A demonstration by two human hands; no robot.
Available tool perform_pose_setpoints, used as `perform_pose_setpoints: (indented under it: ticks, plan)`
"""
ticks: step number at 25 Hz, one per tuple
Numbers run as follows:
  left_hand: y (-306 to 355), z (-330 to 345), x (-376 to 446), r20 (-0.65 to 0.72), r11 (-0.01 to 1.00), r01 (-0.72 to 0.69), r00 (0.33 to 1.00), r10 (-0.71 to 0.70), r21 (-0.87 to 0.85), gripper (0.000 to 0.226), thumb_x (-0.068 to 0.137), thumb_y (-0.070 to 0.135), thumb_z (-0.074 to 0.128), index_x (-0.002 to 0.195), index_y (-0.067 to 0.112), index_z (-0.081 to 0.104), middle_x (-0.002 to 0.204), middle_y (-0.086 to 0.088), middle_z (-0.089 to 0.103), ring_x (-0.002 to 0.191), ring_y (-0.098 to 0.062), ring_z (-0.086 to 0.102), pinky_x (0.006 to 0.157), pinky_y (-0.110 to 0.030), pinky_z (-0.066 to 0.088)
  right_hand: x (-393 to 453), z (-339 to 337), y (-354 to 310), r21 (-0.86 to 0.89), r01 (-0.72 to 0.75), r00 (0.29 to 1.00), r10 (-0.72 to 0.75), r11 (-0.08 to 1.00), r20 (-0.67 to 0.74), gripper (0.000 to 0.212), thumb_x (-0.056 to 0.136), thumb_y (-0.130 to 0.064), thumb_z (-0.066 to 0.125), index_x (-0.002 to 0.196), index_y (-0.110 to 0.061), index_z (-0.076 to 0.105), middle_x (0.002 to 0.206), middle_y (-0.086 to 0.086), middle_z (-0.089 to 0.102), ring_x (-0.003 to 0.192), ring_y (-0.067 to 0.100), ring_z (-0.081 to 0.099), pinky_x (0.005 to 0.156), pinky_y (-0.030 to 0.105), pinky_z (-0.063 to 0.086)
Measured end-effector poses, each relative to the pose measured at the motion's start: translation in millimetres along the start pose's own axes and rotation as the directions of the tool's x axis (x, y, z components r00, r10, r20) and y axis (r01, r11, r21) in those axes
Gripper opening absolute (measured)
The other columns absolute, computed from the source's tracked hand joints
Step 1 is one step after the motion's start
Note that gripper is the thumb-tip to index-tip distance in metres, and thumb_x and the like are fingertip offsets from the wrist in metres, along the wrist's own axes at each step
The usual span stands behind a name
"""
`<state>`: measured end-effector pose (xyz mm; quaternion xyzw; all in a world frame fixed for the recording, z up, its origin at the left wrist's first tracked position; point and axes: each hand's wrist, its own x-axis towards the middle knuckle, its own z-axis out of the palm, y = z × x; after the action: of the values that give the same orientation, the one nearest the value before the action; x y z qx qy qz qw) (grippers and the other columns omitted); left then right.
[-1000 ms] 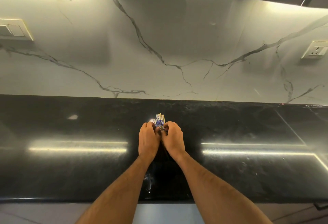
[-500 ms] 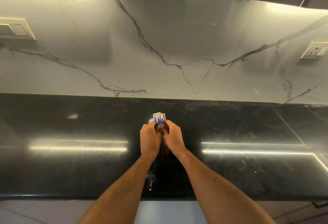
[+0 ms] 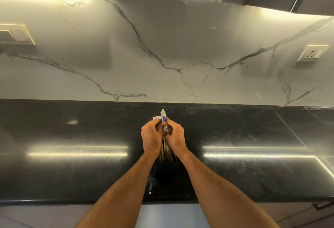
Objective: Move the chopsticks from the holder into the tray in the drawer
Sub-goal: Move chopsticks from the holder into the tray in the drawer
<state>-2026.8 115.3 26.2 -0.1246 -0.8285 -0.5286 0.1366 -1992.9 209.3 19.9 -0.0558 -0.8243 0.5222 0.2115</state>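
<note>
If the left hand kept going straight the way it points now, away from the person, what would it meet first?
Nothing on the black countertop lies ahead of the left hand, which grips the chopsticks together with the right hand. It would probably reach the marble backsplash first, though depth is hard to judge.

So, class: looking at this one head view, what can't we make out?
- Holder: hidden behind both hands and dark against the counter.
- Drawer and tray: not in the frame.
- Chopsticks: count unclear; the fingers cover their middles.
- Print on their tops: too small to read.
</note>
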Motion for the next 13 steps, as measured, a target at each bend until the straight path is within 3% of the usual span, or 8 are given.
perform_pose_setpoints:
  ticks: [2,5,8,10,13]
  plan:
    - [7,-1,4,-0.024,0.999,-0.031,0.999,0.031,-0.034,0.012,0.093,0.013,0.071,0.103,0.012,0.077,0.087,0.001,0.072,0.078,-0.008,0.067,0.073,-0.022,0.057,2,-2,-7,0.047,-0.008,0.999,0.009,0.999,-0.034,0.036,0.096,0.002,0.06,0.13,-0.009,0.065,0.1,0.003,0.074,0.091,0.011,0.072,0.083,0.028,0.061]
    - [19,-3,9,-0.056,0.993,-0.079,0.996,0.075,-0.085,0.019,0.092,0.015,0.072,0.11,0.009,0.075,0.096,-0.001,0.069,0.083,-0.006,0.064,0.075,-0.01,0.052,9,-6,-21,0.093,0.002,0.997,0.006,0.996,-0.08,0.038,0.098,0.003,0.057,0.134,-0.008,0.062,0.101,0.004,0.073,0.092,0.012,0.072,0.082,0.027,0.061]
    - [34,-2,13,-0.102,0.988,-0.036,0.995,0.021,-0.151,0.028,0.097,0.016,0.065,0.124,0.008,0.068,0.105,0.0,0.062,0.089,-0.006,0.063,0.078,-0.006,0.049,18,-11,-41,0.166,0.021,0.992,0.0,0.986,-0.123,0.046,0.097,0.007,0.056,0.139,-0.01,0.058,0.1,-0.003,0.072,0.093,0.006,0.072,0.084,0.022,0.059]
    - [43,-3,13,-0.031,0.947,0.035,0.998,-0.048,-0.318,0.026,0.103,0.018,0.056,0.125,0.013,0.066,0.105,0.003,0.067,0.09,-0.006,0.067,0.083,-0.018,0.056,23,-17,-56,0.246,0.014,0.984,0.031,0.969,-0.176,0.05,0.095,0.007,0.059,0.141,-0.012,0.057,0.101,-0.002,0.073,0.094,0.005,0.071,0.087,0.022,0.058]
    - [52,-7,6,0.195,0.837,0.105,0.981,0.002,-0.537,0.027,0.107,0.019,0.046,0.125,0.013,0.066,0.107,-0.001,0.075,0.1,-0.014,0.073,0.087,-0.032,0.06,30,-27,-74,0.389,-0.013,0.961,0.118,0.921,-0.25,0.045,0.094,0.008,0.06,0.136,-0.01,0.06,0.105,0.006,0.075,0.097,0.013,0.074,0.09,0.029,0.06]
